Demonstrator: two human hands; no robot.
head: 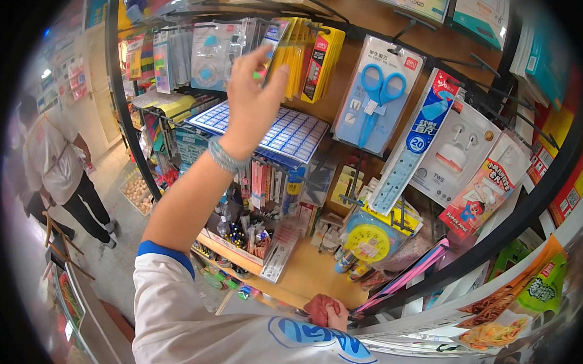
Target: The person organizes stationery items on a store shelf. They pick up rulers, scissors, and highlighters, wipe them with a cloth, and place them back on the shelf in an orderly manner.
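My left hand is raised in front of the hanging packs, fingers apart and bent, with a braided band on its wrist. Behind its fingers hang yellow packs and a narrow pack; whether a fingertip touches one cannot be told. Under the wrist lies a stack of blue-and-white label sheets. My right hand, low by my body, is closed on a crumpled reddish-brown cloth-like thing. Blue scissors in a blister pack hang to the right of the left hand.
A black metal rack frame and protruding hooks surround the goods. A packed ruler and boxed earphones hang on the right. Pens fill a tray below. A person stands at the left near a chair.
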